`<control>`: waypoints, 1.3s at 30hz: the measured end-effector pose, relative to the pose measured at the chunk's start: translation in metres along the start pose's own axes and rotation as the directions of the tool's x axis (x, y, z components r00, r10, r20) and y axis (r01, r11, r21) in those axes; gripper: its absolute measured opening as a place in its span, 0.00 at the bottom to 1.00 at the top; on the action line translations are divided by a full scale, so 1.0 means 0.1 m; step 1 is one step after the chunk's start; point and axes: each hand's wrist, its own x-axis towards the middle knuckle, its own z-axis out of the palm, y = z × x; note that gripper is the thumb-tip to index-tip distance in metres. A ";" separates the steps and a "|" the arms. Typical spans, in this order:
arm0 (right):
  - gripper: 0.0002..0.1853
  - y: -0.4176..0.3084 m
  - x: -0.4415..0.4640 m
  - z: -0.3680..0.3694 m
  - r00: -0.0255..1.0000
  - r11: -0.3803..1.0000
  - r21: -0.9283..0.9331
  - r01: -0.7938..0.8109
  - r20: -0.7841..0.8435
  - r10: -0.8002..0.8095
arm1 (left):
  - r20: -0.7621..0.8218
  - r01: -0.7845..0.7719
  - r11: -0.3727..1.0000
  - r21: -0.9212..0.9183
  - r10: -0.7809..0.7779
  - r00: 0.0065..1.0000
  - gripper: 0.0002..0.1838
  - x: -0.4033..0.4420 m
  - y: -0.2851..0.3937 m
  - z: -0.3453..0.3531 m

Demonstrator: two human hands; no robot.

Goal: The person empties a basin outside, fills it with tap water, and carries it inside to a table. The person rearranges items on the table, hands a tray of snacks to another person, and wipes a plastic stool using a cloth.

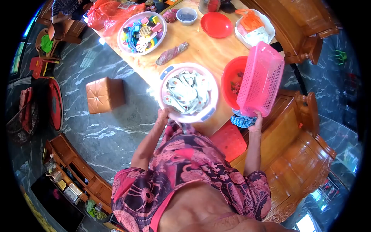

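My left hand [164,115] is closed on the near-left rim of a white basin [213,83] at the table's front edge. Inside the basin lies a pile of white soup spoons [185,91], some with small floral marks. My right hand [256,122] grips the near end of a pink perforated plastic basket [259,79], which is tilted on its side. A blue patterned cloth [242,119] is bunched at the same hand. Partly hidden behind the basket, a red basin [228,73] holds something with small red and green parts.
Farther back on the table [205,48] are a tub of toys [162,36], a twisted cloth [172,53], a red plate [216,25], a lidded bowl [186,16] and a white container [270,29]. A brown stool [101,94] stands left; a wooden bench [286,150] is at right.
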 end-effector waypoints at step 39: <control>0.11 0.63 -0.18 -0.08 0.827 0.449 -0.893 0.017 0.265 0.496 | 0.377 -0.048 0.959 0.278 -0.063 0.924 0.32 -0.14 0.81 0.24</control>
